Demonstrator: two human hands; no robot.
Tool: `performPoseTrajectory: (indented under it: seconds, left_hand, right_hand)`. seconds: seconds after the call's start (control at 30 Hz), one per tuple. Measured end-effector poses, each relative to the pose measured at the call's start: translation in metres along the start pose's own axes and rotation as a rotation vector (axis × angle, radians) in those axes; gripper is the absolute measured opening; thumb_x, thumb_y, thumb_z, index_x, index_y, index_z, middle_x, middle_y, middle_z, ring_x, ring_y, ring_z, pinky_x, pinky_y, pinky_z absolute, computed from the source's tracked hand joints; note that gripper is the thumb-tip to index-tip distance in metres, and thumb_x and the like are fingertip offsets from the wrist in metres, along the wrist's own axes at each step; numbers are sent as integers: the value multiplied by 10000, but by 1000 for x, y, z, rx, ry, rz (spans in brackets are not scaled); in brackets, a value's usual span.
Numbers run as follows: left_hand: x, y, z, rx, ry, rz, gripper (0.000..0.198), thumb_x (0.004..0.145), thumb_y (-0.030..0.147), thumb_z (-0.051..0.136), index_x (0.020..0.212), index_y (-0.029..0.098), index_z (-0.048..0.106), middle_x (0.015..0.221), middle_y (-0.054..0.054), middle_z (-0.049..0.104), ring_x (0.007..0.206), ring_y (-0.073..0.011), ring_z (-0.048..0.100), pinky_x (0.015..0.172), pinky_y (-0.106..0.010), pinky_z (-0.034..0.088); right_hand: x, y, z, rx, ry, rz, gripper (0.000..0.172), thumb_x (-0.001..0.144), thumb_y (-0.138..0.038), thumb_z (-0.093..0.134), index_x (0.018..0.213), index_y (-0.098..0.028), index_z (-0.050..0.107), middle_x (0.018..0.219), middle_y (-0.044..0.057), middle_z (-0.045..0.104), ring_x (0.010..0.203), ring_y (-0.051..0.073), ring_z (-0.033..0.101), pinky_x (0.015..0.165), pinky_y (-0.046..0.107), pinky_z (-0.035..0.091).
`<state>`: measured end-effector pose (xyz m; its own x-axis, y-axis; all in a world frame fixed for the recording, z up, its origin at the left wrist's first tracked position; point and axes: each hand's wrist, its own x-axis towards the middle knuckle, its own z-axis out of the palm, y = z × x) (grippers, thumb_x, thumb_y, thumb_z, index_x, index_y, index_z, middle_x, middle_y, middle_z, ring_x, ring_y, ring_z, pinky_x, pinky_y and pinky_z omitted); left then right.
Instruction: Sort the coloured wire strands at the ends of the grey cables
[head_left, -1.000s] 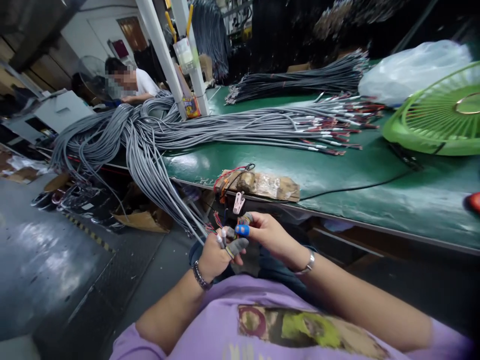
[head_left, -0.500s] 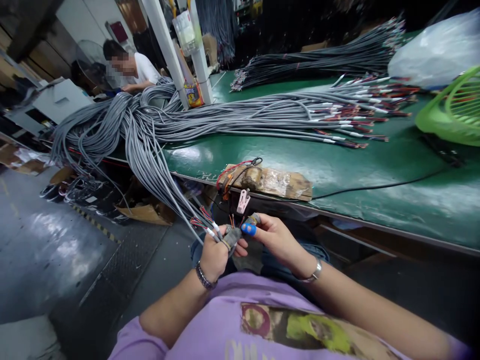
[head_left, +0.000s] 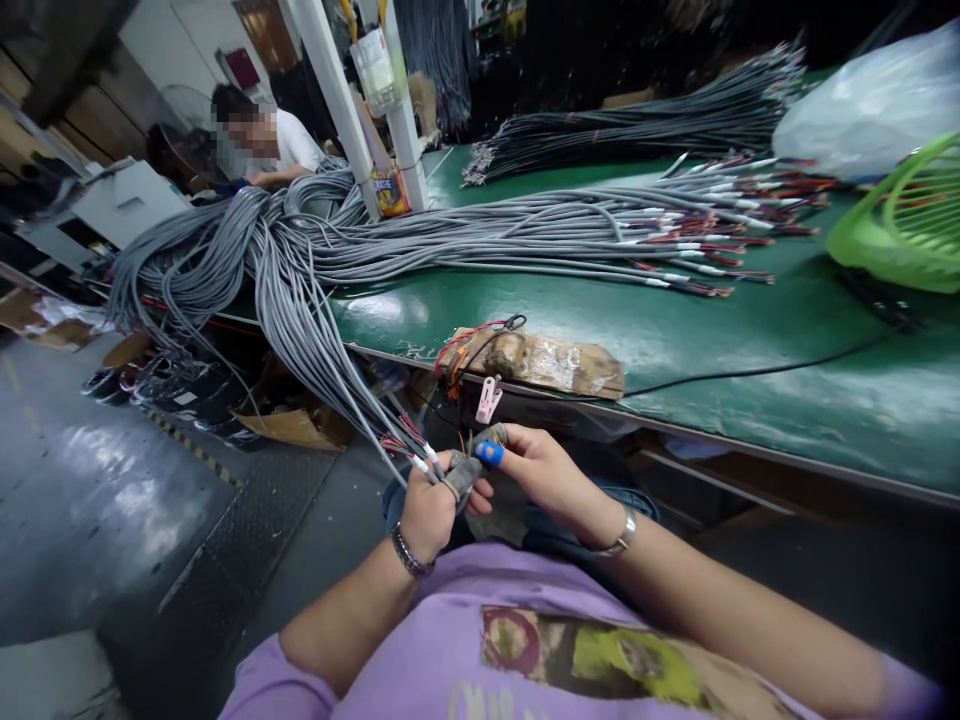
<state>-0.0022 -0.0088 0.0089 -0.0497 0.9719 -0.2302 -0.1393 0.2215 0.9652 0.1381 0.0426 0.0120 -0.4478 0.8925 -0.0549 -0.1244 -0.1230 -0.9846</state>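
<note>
My left hand [head_left: 433, 505] is closed around the ends of a few grey cables [head_left: 352, 405] that hang down from the bench, with their coloured stripped wires [head_left: 397, 440] fanning out above my fingers. My right hand [head_left: 536, 470], wearing a blue finger cot [head_left: 489, 453], pinches fine wire ends right next to my left fingertips. Both hands sit close together in front of my lap, just below the bench edge. Both wrists carry a bracelet or watch.
A green bench [head_left: 675, 340] carries a big bundle of grey cables [head_left: 480, 240], a darker bundle [head_left: 637, 125] behind, a green fan [head_left: 907, 225], a plastic bag [head_left: 870, 100] and a taped wooden block with wires [head_left: 536, 362]. Another person [head_left: 262, 140] sits at the far left.
My view has swung slightly right and down since a second ago. My hands stay together on the wire ends, the right fingers shifting a little closer to the left.
</note>
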Motion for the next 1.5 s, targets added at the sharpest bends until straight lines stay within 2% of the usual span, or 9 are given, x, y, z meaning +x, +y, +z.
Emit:
performPoseTrajectory:
  seconds: [0.2,0.47,0.8,0.97,1.1,1.37,1.5]
  left_hand:
    - [-1,0,0,-10,12,1,354,768,453,649,647,121,627,551,-47,658,419,-110,582,415,-194,409]
    - [0,2,-1,18,-49,-37,338,736,429,674,600,127,602,489,-32,624,386,-98,549,395,-186,378]
    - [2,-1,0,31,-22,-11,365,768,465,639,619,135,594,543,-45,654,413,-113,578,412,-201,399]
    - [0,3,1,19,-17,-32,341,740,445,659,616,133,600,529,-38,646,398,-106,564,400,-196,389]
    - [0,4,1,21,-22,-51,353,723,458,672,608,134,592,510,-37,637,393,-110,563,392,-194,381]
    - [3,-4,0,49,5,-7,402,776,511,625,633,135,602,542,-50,657,427,-122,591,415,-203,399]
    - [3,-2,-1,55,18,-13,416,752,518,645,596,135,599,506,-43,634,396,-110,560,400,-202,386]
  right_hand:
    - [-4,3,1,109,78,54,327,682,-463,742,702,-158,628,638,-13,578,587,103,455,580,254,377]
    - [1,-2,-1,114,-68,66,318,673,-445,755,763,-160,647,697,3,607,627,117,499,622,265,403]
    - [-1,-5,2,51,56,25,336,675,-465,739,677,-168,582,614,-25,563,576,106,470,587,256,392]
    - [1,-6,1,92,-26,64,343,667,-473,744,740,-166,611,658,-12,592,596,112,480,587,257,388]
    - [1,-3,2,87,-42,67,348,675,-479,740,732,-157,621,638,-12,576,590,110,466,577,256,380]
    - [-2,3,8,6,139,6,349,679,-494,726,670,-175,584,599,-26,543,554,105,435,541,252,365]
    - [-2,7,5,30,108,5,351,700,-506,709,692,-171,606,634,-13,561,586,111,448,565,253,381]
